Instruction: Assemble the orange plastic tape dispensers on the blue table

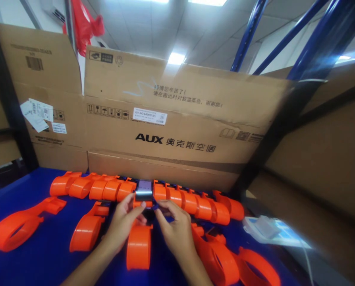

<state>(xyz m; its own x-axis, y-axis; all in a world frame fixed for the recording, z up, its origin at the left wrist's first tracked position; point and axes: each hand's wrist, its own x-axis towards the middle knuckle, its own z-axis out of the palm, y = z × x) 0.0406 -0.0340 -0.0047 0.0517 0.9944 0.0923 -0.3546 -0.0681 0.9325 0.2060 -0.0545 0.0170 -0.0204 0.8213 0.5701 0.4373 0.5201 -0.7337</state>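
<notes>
At the middle of the work surface my left hand has thumb and fingers closed on a small orange plastic part near the top of a curled orange band. Whether the part and the band are one piece, I cannot tell. My right hand pinches close to a small dark piece at the right end of that part; its fingertips partly hide what they hold. Just behind the fingers is a small device with a lit screen, its writing too blurred to read.
A row of curled orange bands runs along the back of the blue surface. More orange bands lie left and right of my arms. Behind stands a cardboard sheet. A white box-like item with a cable sits at right.
</notes>
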